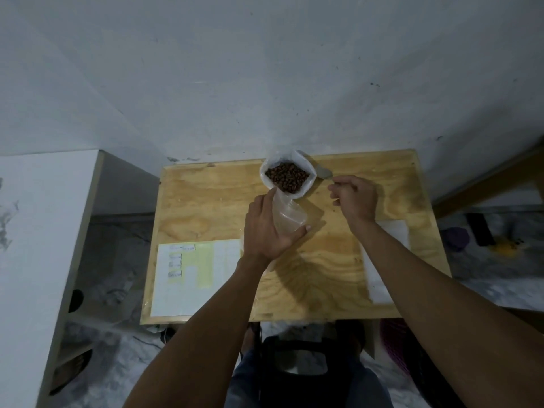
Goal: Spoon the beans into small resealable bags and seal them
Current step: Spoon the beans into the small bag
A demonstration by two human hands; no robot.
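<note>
A large white bag stands open at the back of the wooden table, full of brown beans. My left hand holds a small clear resealable bag just in front of it, mouth toward the beans. My right hand is closed on the handle of a metal spoon, whose bowl lies to the right of the big bag, beside its rim. I cannot tell whether the spoon carries beans.
A sheet of labels lies at the table's front left. A white sheet lies at the right, partly under my right forearm. A white cabinet stands to the left. A wall is right behind the table.
</note>
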